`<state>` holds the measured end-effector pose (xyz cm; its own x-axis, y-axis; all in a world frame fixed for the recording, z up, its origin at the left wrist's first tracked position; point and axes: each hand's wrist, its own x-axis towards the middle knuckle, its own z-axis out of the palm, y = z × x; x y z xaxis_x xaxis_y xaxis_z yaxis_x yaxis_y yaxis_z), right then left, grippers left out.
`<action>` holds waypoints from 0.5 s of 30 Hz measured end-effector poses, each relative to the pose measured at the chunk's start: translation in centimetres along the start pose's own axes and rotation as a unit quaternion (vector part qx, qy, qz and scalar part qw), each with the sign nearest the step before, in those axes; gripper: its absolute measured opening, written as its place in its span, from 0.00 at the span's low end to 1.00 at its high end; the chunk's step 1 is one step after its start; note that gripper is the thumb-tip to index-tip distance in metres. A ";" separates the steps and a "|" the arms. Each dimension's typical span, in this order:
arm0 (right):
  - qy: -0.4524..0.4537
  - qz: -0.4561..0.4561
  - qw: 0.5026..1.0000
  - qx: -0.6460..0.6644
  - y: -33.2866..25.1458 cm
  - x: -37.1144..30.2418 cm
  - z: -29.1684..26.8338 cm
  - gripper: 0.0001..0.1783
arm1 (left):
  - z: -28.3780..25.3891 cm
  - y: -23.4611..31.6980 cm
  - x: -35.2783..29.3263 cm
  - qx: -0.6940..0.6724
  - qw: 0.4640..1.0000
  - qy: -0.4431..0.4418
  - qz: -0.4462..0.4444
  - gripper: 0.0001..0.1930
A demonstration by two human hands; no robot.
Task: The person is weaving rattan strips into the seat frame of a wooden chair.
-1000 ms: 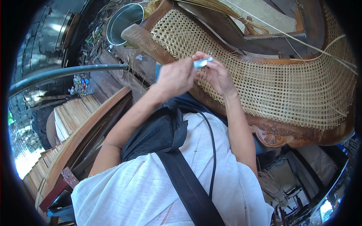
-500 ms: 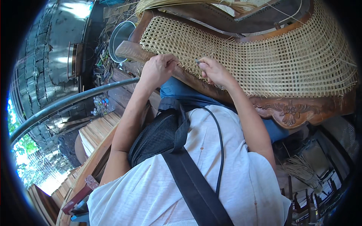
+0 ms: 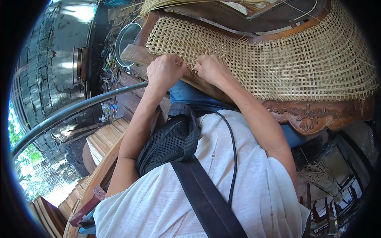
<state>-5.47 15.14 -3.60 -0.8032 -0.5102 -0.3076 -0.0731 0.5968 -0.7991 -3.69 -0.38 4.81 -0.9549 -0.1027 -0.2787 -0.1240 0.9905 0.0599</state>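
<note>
A carved brown wooden chair frame [image 3: 307, 114] lies across my lap, its panel of woven cane [image 3: 278, 67] facing up. Along the near wooden rail, my left hand [image 3: 166, 72] is closed at the cane's edge; whatever its fingers pinch is hidden. My right hand [image 3: 214, 70] is closed beside it, knuckles up, fingertips at the same edge and a short gap from the left hand. What the right fingers grip does not show now. Short cane ends stick up from the weave near both hands.
A grey bucket [image 3: 127, 44] stands beyond the frame's left end. A bent metal tube [image 3: 79, 107] curves in from the left. Loose cane strands [image 3: 174, 4] lie at the top, and a cane bundle [image 3: 319, 176] sits low on the right. Stacked wood [image 3: 105, 141] is at left.
My right hand has moved left along the rail, close to my left hand, and turned knuckles up. The small metal-tipped tool it held is now out of sight. My left hand has barely moved.
</note>
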 end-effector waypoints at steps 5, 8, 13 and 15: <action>0.017 0.039 0.999 0.030 -0.5 -0.8 0.3 0.14 | 1.6 -0.4 -0.1 0.017 1.000 0.006 0.013 0.12; 0.015 0.029 0.999 0.016 -0.4 -0.4 -0.1 0.14 | 2.1 -1.1 -0.3 0.011 0.999 0.000 0.033 0.11; -0.009 0.038 0.999 -0.006 1.2 1.2 -0.3 0.18 | 2.8 0.1 -0.5 0.037 0.998 0.018 0.054 0.10; -0.016 0.047 0.999 -0.006 1.6 1.6 -0.2 0.23 | 2.2 0.3 -0.9 0.026 0.998 -0.006 0.064 0.10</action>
<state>-6.99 15.35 -5.29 -0.7879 -0.4708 -0.3968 -0.0056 0.6499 -0.7600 -2.22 0.19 2.98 -0.9589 0.0252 -0.2826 0.0129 0.9989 0.0452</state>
